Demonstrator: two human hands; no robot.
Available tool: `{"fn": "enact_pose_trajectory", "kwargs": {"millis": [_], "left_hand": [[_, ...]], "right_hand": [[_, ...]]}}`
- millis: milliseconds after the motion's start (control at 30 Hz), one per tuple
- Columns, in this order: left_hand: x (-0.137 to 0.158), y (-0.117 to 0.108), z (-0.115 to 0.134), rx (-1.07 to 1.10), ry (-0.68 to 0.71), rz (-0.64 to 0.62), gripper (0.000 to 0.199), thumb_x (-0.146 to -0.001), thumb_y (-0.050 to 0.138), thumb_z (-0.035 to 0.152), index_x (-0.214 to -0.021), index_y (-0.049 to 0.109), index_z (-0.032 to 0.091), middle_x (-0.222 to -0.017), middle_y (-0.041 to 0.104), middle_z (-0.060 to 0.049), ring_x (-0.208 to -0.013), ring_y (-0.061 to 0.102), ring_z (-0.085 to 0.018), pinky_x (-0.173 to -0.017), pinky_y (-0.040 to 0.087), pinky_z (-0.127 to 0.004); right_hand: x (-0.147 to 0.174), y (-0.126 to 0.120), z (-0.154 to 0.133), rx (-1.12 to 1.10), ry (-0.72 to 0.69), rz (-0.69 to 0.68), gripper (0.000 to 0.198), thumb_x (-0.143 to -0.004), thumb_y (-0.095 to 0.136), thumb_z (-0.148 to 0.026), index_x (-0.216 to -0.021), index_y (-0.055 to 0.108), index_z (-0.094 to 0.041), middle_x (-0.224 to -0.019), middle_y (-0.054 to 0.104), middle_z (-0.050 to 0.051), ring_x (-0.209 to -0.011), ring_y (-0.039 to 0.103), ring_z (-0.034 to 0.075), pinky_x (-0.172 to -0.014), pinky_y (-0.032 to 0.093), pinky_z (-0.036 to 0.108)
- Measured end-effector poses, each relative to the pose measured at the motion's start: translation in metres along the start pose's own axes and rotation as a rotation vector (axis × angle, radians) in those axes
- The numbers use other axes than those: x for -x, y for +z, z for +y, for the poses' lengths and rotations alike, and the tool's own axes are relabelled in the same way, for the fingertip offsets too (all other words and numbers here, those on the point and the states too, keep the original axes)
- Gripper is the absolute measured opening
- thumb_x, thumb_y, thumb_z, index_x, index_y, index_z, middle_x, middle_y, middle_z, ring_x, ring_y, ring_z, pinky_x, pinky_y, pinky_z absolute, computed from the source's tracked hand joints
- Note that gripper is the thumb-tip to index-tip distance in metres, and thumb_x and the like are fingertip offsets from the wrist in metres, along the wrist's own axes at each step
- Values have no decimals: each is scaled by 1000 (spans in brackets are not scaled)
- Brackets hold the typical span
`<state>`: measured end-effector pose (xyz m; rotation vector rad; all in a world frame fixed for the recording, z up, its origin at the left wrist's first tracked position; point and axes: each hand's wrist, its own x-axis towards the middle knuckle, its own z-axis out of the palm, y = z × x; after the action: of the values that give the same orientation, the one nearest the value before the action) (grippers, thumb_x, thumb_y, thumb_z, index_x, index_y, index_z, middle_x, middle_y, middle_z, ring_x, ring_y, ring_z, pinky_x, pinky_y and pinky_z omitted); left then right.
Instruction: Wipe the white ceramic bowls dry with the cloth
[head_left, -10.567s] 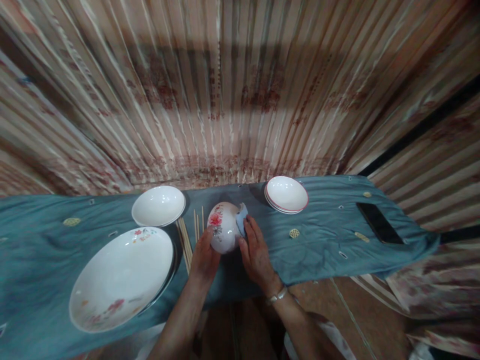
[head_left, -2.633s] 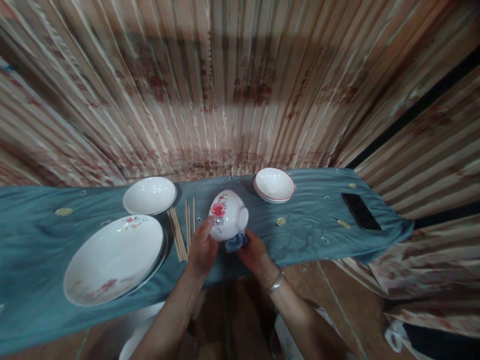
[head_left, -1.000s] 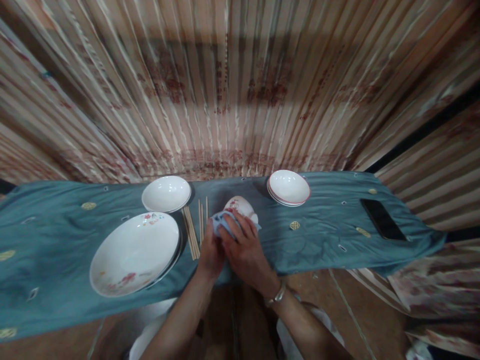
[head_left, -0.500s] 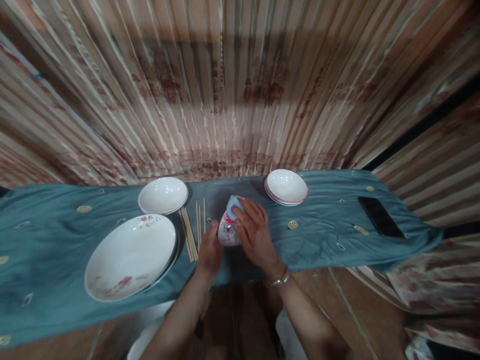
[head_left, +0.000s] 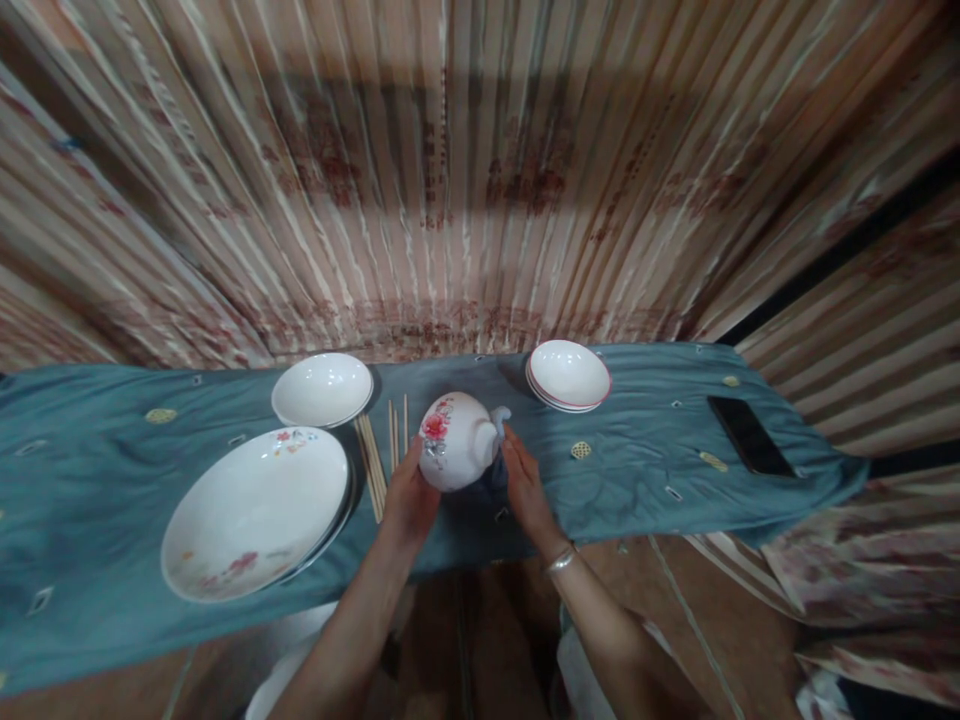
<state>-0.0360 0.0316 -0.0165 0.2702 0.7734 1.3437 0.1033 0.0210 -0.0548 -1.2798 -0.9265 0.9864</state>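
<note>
A white bowl (head_left: 459,445) with red and grey flowers is tipped on its side above the table, its foot turned to the right. My left hand (head_left: 411,498) grips the bowl at its left, lower side. By the bowl's foot, my right hand (head_left: 527,487) is closed on a blue-grey cloth (head_left: 501,466), which touches or hangs beside the foot. Part of the cloth is hidden behind the fingers. Just left of the bowl lie several wooden chopsticks (head_left: 371,465).
Large flowered plates (head_left: 259,515) are stacked at the left, with white bowls (head_left: 322,388) behind them. More stacked bowls with red rims (head_left: 570,375) stand back right. A black phone (head_left: 750,435) lies on the teal tablecloth (head_left: 637,480) near its right end. A curtain hangs behind.
The bowl has been turned so its outside and foot now show. My right hand, with the cloth, has moved from its upper side down and right to the foot.
</note>
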Motion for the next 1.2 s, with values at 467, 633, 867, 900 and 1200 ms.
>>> {"fn": "enact_pose_trajectory", "kwargs": {"millis": [467,633,867,900,1200], "left_hand": [[-5,13,9,69,-56,54,42,-99,35,36,-119,64,13,-115,72,-10,-123,57,-22,-109,40,-40],[-4,9,9,90,-127,22,46,-97,40,39,-128,58,10,-119,69,-14,-125,55,-26,-111,38,-43],[-1,11,2,54,-84,-3,41,-98,41,36,-123,61,11,-120,69,-12,-129,52,-25,-112,36,-41],[-1,12,1,49,-74,4,38,-97,42,34,-121,62,11,-118,70,-12,-129,53,-24,-113,36,-40],[-1,14,1,65,-38,22,35,-95,48,32,-117,65,11,-110,74,-11,-120,60,-23,-109,41,-38]], "right_hand": [[48,5,13,767,-564,-99,40,-98,39,-21,-133,54,-13,-137,54,21,-130,50,28,-105,45,49],[51,7,-5,966,-797,-142,43,-95,38,-11,-136,50,-13,-139,51,19,-132,45,28,-103,47,48],[27,-3,-19,888,-825,-67,48,-97,38,-13,-145,38,-14,-141,48,19,-135,39,27,-106,43,52],[24,-4,-19,876,-815,-77,47,-97,38,-15,-144,38,-14,-141,48,19,-135,39,27,-106,43,53],[6,-4,-20,844,-745,-89,37,-99,37,-21,-130,53,-9,-133,53,22,-127,45,28,-104,44,53]]}}
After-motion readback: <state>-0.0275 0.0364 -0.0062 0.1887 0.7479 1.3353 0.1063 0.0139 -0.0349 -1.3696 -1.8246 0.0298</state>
